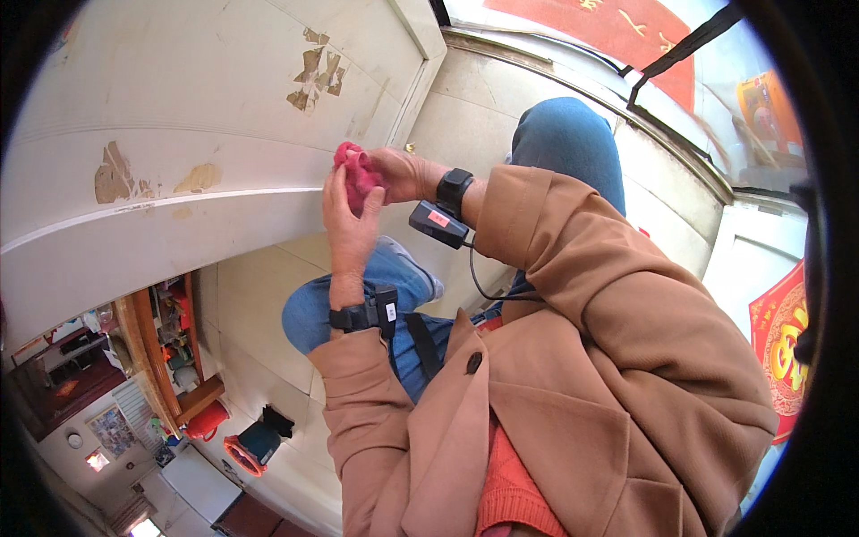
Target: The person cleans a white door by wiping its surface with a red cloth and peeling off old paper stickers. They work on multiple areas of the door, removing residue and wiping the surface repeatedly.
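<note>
A crumpled red cloth [360, 176] is held between both hands, close to the edge of a white door [255, 158]. My left hand [349, 218] has its fingers on the cloth's near side, thumb raised against it. From the other side my right hand [399, 173] grips the cloth, its fingers partly hidden by it. The door's white surface bears brown, torn patches [315, 74] and more peeled spots [114, 174] lower on it. Black straps with small box devices sit on both wrists.
My bent knees in jeans are below. A glazed door frame [590, 87] with a red mat [604, 33] beyond is at upper right. A dark bin with an orange rim [251, 446], a red bucket [207, 420] and a wooden shelf unit [151, 349] stand at lower left.
</note>
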A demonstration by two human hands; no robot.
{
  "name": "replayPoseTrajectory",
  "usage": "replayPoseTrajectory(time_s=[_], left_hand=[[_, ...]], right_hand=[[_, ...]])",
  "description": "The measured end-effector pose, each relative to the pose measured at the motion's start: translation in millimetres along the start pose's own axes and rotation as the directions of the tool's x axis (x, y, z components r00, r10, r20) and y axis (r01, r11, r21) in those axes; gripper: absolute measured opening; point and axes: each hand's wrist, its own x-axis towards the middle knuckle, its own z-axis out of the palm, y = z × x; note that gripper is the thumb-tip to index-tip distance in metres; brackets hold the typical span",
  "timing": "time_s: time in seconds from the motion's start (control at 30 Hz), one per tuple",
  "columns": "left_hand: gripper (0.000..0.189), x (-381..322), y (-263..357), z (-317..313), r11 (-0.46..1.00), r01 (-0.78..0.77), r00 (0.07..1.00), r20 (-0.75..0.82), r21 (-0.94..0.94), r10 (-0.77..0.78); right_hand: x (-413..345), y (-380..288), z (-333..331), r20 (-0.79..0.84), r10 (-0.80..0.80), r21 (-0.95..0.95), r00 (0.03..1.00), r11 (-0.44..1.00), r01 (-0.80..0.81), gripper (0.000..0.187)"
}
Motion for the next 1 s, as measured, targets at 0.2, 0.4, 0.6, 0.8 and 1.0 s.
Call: replayPoseTrajectory(time_s=[0.2, 0.4, 0.6, 0.8, 1.0], left_hand=[[0.048, -11.9, 7.2, -44.5, 0.988, -0.071, 0.883, -0.452, 0.136, 0.125], [0.074, -1.2, 0.6, -100.5, 0.998, -0.021, 0.644, -0.765, -0.067, -0.037], [0.100, 22.4, -17.9, -99.7, 0.964, 0.012, 0.690, -0.695, -0.267, -0.201], [0.095, 23.9, -20.0, -93.0, 0.945, -0.058, 0.647, -0.733, -0.322, -0.210], [0.088, 26.5, -17.4, -90.4, 0.953, -0.046, 0.608, -0.766, -0.299, -0.211]], right_hand=[[11.1, 48.1, -19.7, -0.322, 0.109, 0.514, 0.941, 0.854, 0.077, 0.018], [25.8, 70.1, -53.0, -0.507, 0.513, 0.756, 0.693, 0.650, 0.071, 0.015], [56.4, 42.0, -40.3, -0.545, 0.628, 0.782, 0.556, 0.620, 0.066, 0.014], [77.9, 13.3, -5.1, -0.902, 0.261, 0.131, 0.345, 0.925, -0.356, 0.020], [87.0, 56.3, -28.5, -0.910, 0.276, 0.108, 0.309, 0.878, -0.467, 0.017]])
